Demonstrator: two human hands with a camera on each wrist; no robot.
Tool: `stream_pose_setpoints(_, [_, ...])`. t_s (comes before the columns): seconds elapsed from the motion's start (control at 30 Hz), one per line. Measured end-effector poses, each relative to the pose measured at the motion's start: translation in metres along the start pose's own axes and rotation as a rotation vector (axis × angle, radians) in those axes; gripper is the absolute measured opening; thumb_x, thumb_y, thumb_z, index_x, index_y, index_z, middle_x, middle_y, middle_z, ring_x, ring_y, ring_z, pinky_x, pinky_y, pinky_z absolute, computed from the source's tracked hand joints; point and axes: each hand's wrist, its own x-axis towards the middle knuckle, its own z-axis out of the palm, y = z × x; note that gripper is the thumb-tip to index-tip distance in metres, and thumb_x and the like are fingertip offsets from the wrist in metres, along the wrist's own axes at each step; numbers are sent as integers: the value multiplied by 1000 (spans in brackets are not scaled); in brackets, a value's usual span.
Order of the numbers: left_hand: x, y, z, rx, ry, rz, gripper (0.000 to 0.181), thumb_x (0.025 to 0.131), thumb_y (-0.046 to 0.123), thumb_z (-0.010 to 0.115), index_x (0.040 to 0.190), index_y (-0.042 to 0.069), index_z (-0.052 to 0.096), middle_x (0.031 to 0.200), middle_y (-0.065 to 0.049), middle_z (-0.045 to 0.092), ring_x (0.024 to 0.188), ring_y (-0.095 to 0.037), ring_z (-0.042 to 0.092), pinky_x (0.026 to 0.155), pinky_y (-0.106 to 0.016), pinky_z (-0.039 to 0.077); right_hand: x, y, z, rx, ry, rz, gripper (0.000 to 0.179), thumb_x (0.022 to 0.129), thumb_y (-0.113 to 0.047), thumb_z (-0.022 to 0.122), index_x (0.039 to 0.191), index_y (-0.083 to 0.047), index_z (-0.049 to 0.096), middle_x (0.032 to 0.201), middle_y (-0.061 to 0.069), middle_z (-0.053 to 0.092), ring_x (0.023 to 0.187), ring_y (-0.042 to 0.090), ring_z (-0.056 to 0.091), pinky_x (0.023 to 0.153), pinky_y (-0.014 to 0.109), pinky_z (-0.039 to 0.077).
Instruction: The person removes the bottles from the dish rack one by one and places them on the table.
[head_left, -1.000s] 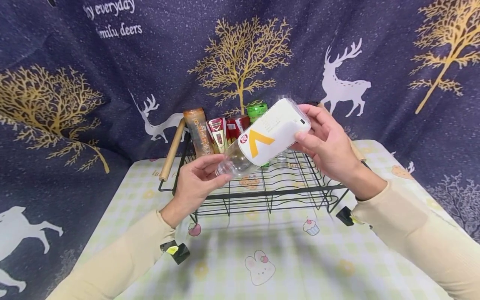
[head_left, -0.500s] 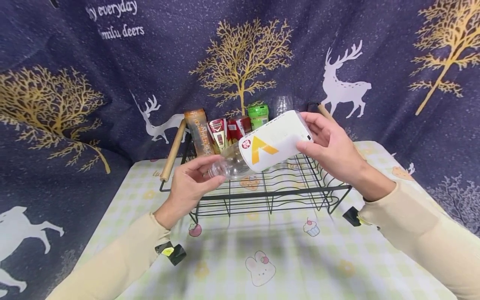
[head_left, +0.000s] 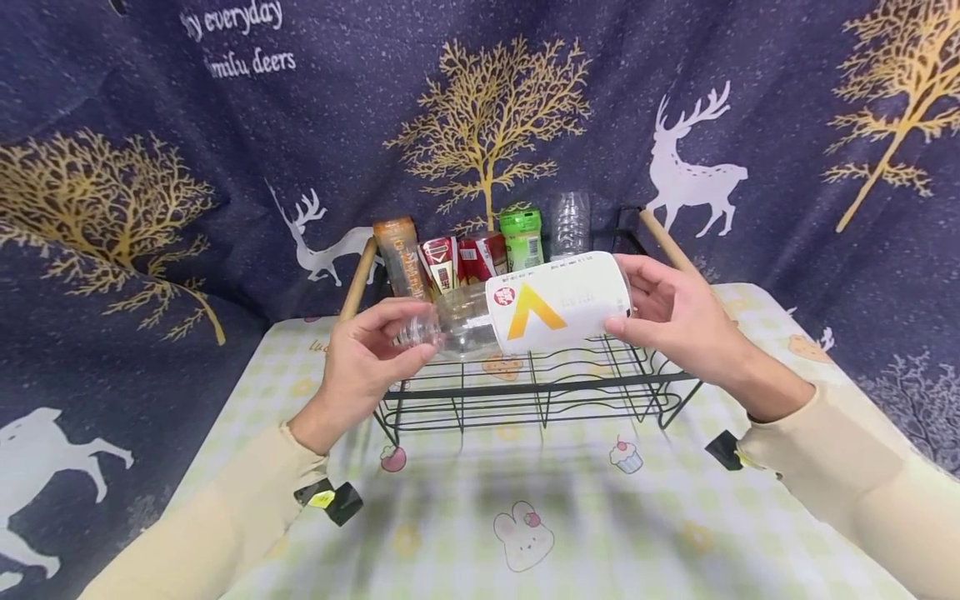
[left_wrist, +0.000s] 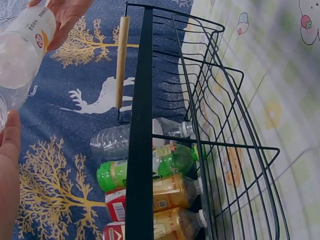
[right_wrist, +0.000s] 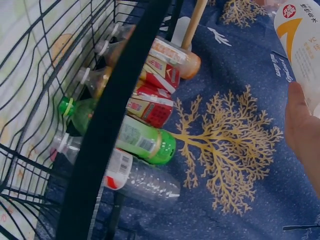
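Note:
A clear plastic bottle (head_left: 558, 304) with a white label and a yellow chevron is held nearly level above the black wire rack (head_left: 525, 388). My left hand (head_left: 363, 354) pinches its capless neck between thumb and fingers. At the other end my right hand (head_left: 686, 329) grips the bottle's base, thumb in front on the label's edge. In the left wrist view, the left thumb (left_wrist: 11, 135) shows at the bottle's neck end. The right wrist view catches the right hand (right_wrist: 302, 130) below the labelled side.
Along the rack's back, several bottles stand neck down: an orange one (head_left: 401, 254), red-labelled ones (head_left: 441, 265), a green one (head_left: 522, 237) and a clear one (head_left: 571, 223). Wooden handles (head_left: 667, 242) flank the rack. A checked cloth (head_left: 585, 517) covers the table; a dark printed curtain hangs behind.
The bottle has swung from a steep slant to nearly level. Its base, with my right hand, has come down, while my left hand has shifted slightly left with the neck.

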Motion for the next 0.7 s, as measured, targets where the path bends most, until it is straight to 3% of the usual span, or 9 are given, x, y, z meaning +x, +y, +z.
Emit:
stream_pose_setpoints(0.17, [0,3,-3,10,-16,12,56,75,-24,67,112,18,74,113,-1,69,103,-11,67,76,-22,59,-6,4,-3,-55,15,83,61,89,9,66,144,10,40,136,2,55,128,5,52,96,17,49])
stream_pose_setpoints(0.27, [0,5,-5,29,-6,9,56,75,-25,66,112,17,74,113,-2,69,101,-11,67,72,-21,59,-9,8,-6,-26,34,92,57,91,8,66,143,5,44,136,2,56,126,7,54,93,19,51])
stream_pose_setpoints(0.47, [-1,10,-13,45,20,6,49,77,-22,69,112,12,74,109,-3,72,95,-10,69,68,-19,57,-13,13,-12,58,35,18,45,93,12,58,134,-8,56,130,3,63,119,12,61,95,24,52])
stream_pose_setpoints(0.7, [-2,16,-22,23,29,30,40,79,-17,74,112,8,74,109,-5,73,101,-13,69,78,-21,58,-15,15,-21,67,16,-4,43,95,13,54,134,-5,56,129,7,65,117,15,63,98,26,51])
